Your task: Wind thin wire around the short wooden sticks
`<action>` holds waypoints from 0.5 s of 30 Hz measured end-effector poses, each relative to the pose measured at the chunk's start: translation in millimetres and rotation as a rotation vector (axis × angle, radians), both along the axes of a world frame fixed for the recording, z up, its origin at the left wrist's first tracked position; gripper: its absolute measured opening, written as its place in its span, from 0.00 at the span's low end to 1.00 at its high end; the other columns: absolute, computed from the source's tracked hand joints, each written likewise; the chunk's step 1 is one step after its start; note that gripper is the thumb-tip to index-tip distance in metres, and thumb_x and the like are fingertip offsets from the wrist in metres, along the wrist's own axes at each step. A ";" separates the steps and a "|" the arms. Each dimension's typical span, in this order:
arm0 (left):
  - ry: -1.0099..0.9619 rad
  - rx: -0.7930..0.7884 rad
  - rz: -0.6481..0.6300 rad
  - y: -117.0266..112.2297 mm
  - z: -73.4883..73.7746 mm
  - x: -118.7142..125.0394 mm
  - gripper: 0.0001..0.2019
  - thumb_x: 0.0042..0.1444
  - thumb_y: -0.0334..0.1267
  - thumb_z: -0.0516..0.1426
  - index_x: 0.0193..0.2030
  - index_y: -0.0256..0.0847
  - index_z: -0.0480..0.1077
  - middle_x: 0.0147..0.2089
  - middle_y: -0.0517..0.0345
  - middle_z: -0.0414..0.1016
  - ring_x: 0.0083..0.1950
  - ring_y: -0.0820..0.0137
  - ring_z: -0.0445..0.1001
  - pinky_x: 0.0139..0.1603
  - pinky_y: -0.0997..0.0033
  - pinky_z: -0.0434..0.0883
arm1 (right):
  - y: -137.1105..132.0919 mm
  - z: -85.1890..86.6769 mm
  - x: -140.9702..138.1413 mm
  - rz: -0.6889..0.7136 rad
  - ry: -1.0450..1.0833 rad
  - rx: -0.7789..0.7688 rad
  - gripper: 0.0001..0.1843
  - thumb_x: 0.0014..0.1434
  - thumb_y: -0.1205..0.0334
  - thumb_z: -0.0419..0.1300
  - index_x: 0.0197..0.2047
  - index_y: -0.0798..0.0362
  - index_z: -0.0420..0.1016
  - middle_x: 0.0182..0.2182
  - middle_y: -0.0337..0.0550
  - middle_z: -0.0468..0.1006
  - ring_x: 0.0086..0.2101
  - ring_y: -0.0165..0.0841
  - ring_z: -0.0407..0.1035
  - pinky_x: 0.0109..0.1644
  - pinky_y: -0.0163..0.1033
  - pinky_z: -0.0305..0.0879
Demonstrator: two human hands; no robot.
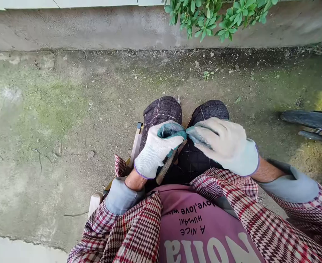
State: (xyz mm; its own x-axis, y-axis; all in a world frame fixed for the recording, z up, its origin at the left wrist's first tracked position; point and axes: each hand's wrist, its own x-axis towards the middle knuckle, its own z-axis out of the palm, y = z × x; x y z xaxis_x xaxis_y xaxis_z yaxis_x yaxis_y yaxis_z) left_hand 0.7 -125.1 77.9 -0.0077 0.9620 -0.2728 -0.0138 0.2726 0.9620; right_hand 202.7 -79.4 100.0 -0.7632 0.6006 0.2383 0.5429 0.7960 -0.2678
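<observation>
My left hand (163, 144), in a white glove with a green coated palm, is closed around a short brown wooden stick (165, 171). The stick slants from between the fingers down toward my lap, and its upper part is hidden by the glove. My right hand (219, 142) wears a matching glove, with its fingers pressed together and their tips against the left fingertips over my knees. Whatever may be pinched there is hidden by the fingers.
I sit with dark checked trousers (162, 109) under my hands. A chair's pale arm (95, 202) shows at the left. Ahead runs a low concrete wall (95, 29) with a leafy shrub (204, 16). A black wheel (309, 120) stands on the right.
</observation>
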 end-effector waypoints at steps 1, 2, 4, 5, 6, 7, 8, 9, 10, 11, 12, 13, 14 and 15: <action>-0.026 -0.015 -0.016 0.3 -0.6 0.1 0.02 0.53 0.31 0.61 0.30 0.40 0.75 0.33 0.58 0.79 0.35 0.70 0.74 0.39 0.71 0.75 | 0.7 0.1 -1.4 0.038 -0.029 0.071 0.14 0.70 0.63 0.55 0.46 0.52 0.84 0.37 0.48 0.84 0.34 0.39 0.73 0.34 0.42 0.64; -0.047 -0.028 -0.030 0.4 -1.3 -0.1 0.03 0.53 0.31 0.61 0.30 0.41 0.74 0.32 0.58 0.79 0.35 0.70 0.73 0.38 0.70 0.74 | 1.7 0.1 -2.8 0.067 -0.054 0.121 0.14 0.70 0.64 0.55 0.45 0.52 0.84 0.35 0.48 0.83 0.33 0.39 0.72 0.33 0.43 0.62; -0.073 -0.043 -0.048 0.4 -2.5 -1.4 0.04 0.54 0.32 0.61 0.29 0.42 0.73 0.32 0.58 0.78 0.35 0.69 0.73 0.37 0.69 0.74 | 4.2 0.6 -5.0 0.106 -0.102 0.156 0.14 0.70 0.65 0.55 0.44 0.52 0.84 0.34 0.48 0.82 0.33 0.40 0.71 0.34 0.44 0.61; -0.079 -0.049 -0.053 0.4 -3.2 -2.4 0.04 0.54 0.32 0.61 0.28 0.42 0.73 0.31 0.59 0.78 0.34 0.69 0.73 0.37 0.69 0.74 | 5.4 1.2 -5.9 0.121 -0.121 0.152 0.14 0.70 0.66 0.55 0.44 0.51 0.84 0.34 0.48 0.82 0.34 0.40 0.71 0.35 0.44 0.62; -0.086 -0.056 -0.058 0.4 -4.1 -3.4 0.05 0.53 0.32 0.61 0.27 0.43 0.72 0.31 0.59 0.77 0.34 0.69 0.73 0.37 0.69 0.74 | 6.4 1.9 -6.6 0.134 -0.132 0.145 0.14 0.70 0.66 0.55 0.44 0.50 0.84 0.34 0.47 0.83 0.34 0.40 0.71 0.36 0.45 0.62; -0.093 -0.062 -0.060 0.5 -5.1 -4.2 0.05 0.53 0.32 0.61 0.27 0.43 0.72 0.30 0.60 0.77 0.34 0.69 0.73 0.38 0.69 0.74 | 7.3 2.9 -7.2 0.146 -0.136 0.139 0.14 0.70 0.67 0.55 0.44 0.50 0.84 0.35 0.47 0.83 0.35 0.41 0.71 0.37 0.45 0.63; -0.099 -0.066 -0.062 0.6 -6.4 -4.7 0.05 0.52 0.32 0.60 0.27 0.43 0.72 0.31 0.60 0.77 0.35 0.69 0.73 0.39 0.69 0.74 | 7.9 4.0 -7.8 0.156 -0.137 0.135 0.14 0.70 0.67 0.55 0.44 0.49 0.84 0.35 0.47 0.83 0.36 0.41 0.71 0.38 0.45 0.63; -0.106 -0.064 -0.061 0.7 -7.7 -4.7 0.04 0.52 0.32 0.60 0.27 0.43 0.73 0.31 0.60 0.77 0.35 0.70 0.73 0.39 0.69 0.74 | 8.2 5.4 -8.6 0.161 -0.142 0.133 0.14 0.70 0.67 0.55 0.44 0.49 0.83 0.35 0.47 0.83 0.36 0.41 0.71 0.39 0.46 0.63; -0.112 -0.054 -0.056 0.8 -9.0 -4.3 0.04 0.52 0.32 0.59 0.28 0.43 0.73 0.31 0.61 0.77 0.35 0.70 0.73 0.40 0.70 0.74 | 8.3 6.9 -9.5 0.161 -0.151 0.132 0.13 0.69 0.67 0.55 0.43 0.49 0.83 0.35 0.47 0.83 0.36 0.41 0.71 0.39 0.45 0.63; -0.115 -0.038 -0.046 0.7 -9.9 -3.3 0.04 0.52 0.32 0.59 0.29 0.43 0.74 0.32 0.61 0.77 0.35 0.71 0.73 0.40 0.70 0.74 | 8.2 8.6 -10.6 0.154 -0.169 0.131 0.13 0.69 0.68 0.56 0.43 0.50 0.83 0.35 0.47 0.83 0.36 0.41 0.71 0.38 0.45 0.62; -0.107 -0.013 -0.031 0.4 -10.2 -2.1 0.04 0.52 0.31 0.58 0.29 0.42 0.74 0.32 0.61 0.77 0.35 0.71 0.72 0.39 0.71 0.73 | 8.0 10.5 -12.0 0.142 -0.189 0.127 0.13 0.68 0.68 0.56 0.42 0.50 0.83 0.34 0.48 0.82 0.35 0.41 0.70 0.37 0.45 0.61; -0.081 0.018 -0.015 -0.2 -9.7 -0.7 0.04 0.52 0.30 0.58 0.29 0.41 0.74 0.31 0.61 0.77 0.34 0.72 0.72 0.38 0.72 0.73 | 7.8 12.5 -13.5 0.125 -0.207 0.115 0.12 0.68 0.68 0.56 0.41 0.51 0.82 0.34 0.48 0.82 0.34 0.40 0.70 0.36 0.44 0.60; -0.032 0.055 0.002 -1.2 -8.4 0.7 0.04 0.52 0.30 0.58 0.29 0.41 0.73 0.31 0.61 0.76 0.33 0.73 0.71 0.36 0.73 0.72 | 7.7 14.4 -15.3 0.100 -0.218 0.090 0.11 0.67 0.67 0.57 0.40 0.52 0.82 0.33 0.49 0.82 0.34 0.40 0.70 0.35 0.44 0.58; 0.039 0.096 0.017 -2.7 -6.3 1.7 0.04 0.53 0.29 0.59 0.29 0.41 0.73 0.30 0.62 0.76 0.33 0.73 0.71 0.35 0.73 0.71 | 7.8 16.0 -17.3 0.069 -0.216 0.051 0.09 0.66 0.66 0.58 0.39 0.52 0.81 0.33 0.49 0.82 0.33 0.40 0.69 0.34 0.44 0.57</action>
